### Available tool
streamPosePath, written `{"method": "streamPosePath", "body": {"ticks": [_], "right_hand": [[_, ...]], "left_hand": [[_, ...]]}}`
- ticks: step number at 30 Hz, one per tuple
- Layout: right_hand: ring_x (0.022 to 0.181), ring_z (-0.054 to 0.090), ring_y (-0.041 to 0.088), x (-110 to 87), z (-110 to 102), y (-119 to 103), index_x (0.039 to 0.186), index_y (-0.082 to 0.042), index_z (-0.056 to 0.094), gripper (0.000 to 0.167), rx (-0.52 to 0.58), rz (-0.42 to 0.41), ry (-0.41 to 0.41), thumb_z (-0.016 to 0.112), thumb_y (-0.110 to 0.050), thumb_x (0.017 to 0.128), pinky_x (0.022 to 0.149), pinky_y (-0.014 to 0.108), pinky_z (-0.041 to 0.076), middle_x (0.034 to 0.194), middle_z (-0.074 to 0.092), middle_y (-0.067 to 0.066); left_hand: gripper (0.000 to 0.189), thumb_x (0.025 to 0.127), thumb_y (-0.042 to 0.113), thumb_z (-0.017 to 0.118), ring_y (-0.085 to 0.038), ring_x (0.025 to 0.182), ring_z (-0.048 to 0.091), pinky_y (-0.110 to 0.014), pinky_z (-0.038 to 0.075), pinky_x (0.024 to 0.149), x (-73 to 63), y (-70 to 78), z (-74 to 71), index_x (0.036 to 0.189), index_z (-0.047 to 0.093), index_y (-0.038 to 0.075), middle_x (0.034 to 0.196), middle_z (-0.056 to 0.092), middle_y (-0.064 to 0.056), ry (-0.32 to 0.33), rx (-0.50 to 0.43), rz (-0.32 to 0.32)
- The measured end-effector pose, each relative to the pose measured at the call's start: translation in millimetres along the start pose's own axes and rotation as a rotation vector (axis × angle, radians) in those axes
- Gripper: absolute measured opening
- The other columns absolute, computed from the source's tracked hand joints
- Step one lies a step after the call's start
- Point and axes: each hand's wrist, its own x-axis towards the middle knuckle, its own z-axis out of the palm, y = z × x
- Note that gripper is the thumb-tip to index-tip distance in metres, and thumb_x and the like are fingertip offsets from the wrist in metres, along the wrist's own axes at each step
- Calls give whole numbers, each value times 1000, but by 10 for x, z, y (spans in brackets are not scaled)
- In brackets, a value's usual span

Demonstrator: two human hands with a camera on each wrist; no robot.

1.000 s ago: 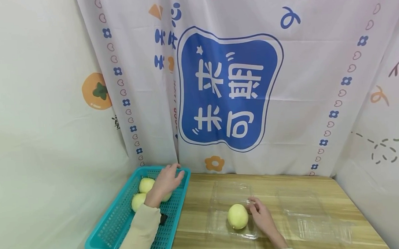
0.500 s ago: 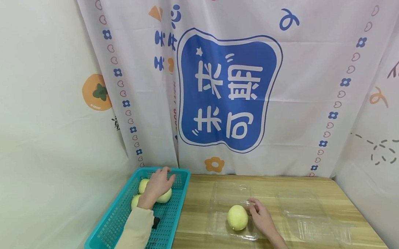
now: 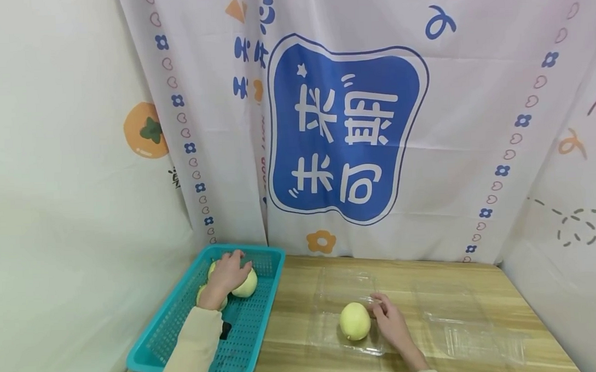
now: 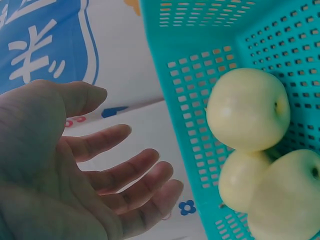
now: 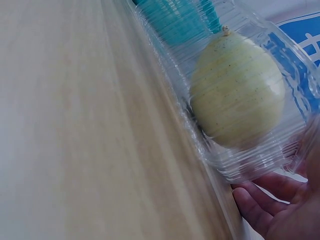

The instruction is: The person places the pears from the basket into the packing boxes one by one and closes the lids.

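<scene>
My left hand (image 3: 227, 273) is over the far end of the turquoise basket (image 3: 162, 322), close above pale yellow pears. In the left wrist view the fingers (image 4: 137, 192) are spread and relaxed, with nothing in them. Three pears show there, one nearest the basket wall being a whole pear (image 4: 248, 109). On the table, one pear (image 3: 355, 321) sits in a clear plastic clamshell box (image 3: 323, 338) whose lid lies back. My right hand (image 3: 392, 326) rests against the box's right side, fingers loosely bent. The right wrist view shows its fingers (image 5: 252, 202) beside the plastic wall; the thumb is partly hidden.
A second clear plastic box (image 3: 473, 338) lies unfolded on the wooden table (image 3: 288, 339) to the right. Behind the table hangs a white printed curtain (image 3: 450, 175). A small black object (image 3: 225, 331) shows by the left sleeve (image 3: 192, 343).
The left hand has moved slightly left and nearer over the pears, uncovering the pear on the right. The right hand, the box and its pear have stayed put; the head view has shifted a little.
</scene>
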Motion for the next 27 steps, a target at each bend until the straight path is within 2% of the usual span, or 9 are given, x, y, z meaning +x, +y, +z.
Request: {"method": "streamPosePath", "body": {"ticks": [4,11,17,20,27], "right_hand": [[84,66,15,17,-10,-12,131,-5,57,33,7,-2,-2,51,-14,100,68,23,47,99,74,10],[89,70,18,31,-6,-22,130,-3,57,32,-9,-37,17,51,-11,99,81,27,52,99,75,10],[84,67,15,34,-10,-12,131,-4,57,33,0,-17,5,51,-13,99,69,23,49,99,74,9],[84,66,15,30,-7,8,131,-4,56,33,4,-12,0,51,-13,100,68,23,48,98,74,9],[92,70,19,15,2,33,131,-4,57,33,-7,-28,12,51,-11,99,82,26,51,99,75,8]], "left_hand": [[46,101,34,49,-49,115,51,-60,46,86,-1,-46,-8,132,51,0,131,50,-31,-10,6,-9],[49,100,33,49,-51,119,48,-62,45,90,-3,-128,-29,134,49,-3,134,47,-34,-14,2,-28],[52,100,34,49,-58,123,41,-67,41,92,-3,-181,-24,136,47,-4,138,41,-38,-35,5,-54],[53,100,34,49,-59,125,37,-69,40,92,-13,-209,-17,138,46,-3,141,37,-39,-48,4,-77],[54,99,34,49,-61,128,32,-71,38,90,-45,-258,4,140,44,-2,142,33,-40,-65,1,-116]]}}
